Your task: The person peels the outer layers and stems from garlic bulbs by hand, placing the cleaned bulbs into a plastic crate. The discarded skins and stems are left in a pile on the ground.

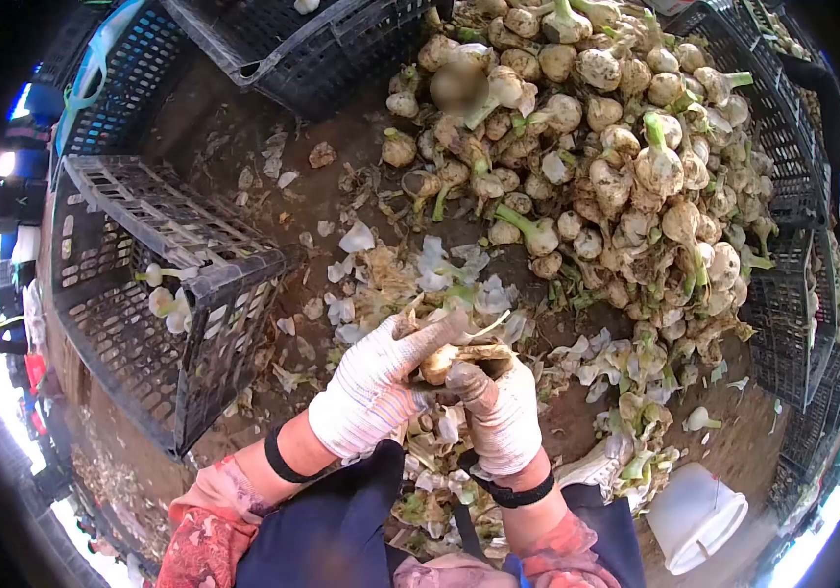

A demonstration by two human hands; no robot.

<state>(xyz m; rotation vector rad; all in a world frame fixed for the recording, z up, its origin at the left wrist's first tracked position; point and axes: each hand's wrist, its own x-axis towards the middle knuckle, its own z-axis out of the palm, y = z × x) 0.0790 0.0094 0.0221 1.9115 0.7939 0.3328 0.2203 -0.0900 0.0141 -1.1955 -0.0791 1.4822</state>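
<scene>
A garlic bulb (436, 367) with dirty, papery skin is held between my two hands, in front of my lap. My left hand (371, 382), in a white glove with soiled fingertips, grips it from the left. On the other side my right hand (503, 407), gloved the same way, has its fingers and thumb closed around the bulb and its dry outer leaves. A thin pale strand sticks up from the bulb to the right. My fingers hide part of it. Loose white skins (439, 265) lie on the ground just beyond my hands.
A large heap of unpeeled garlic (635, 176) lies ahead to the right. At left, a black crate (136, 323) holds several clean bulbs (170, 304). Another black crate (341, 49) stands at the top. A white bucket (699, 514) lies tilted at lower right, near a single bulb (700, 419).
</scene>
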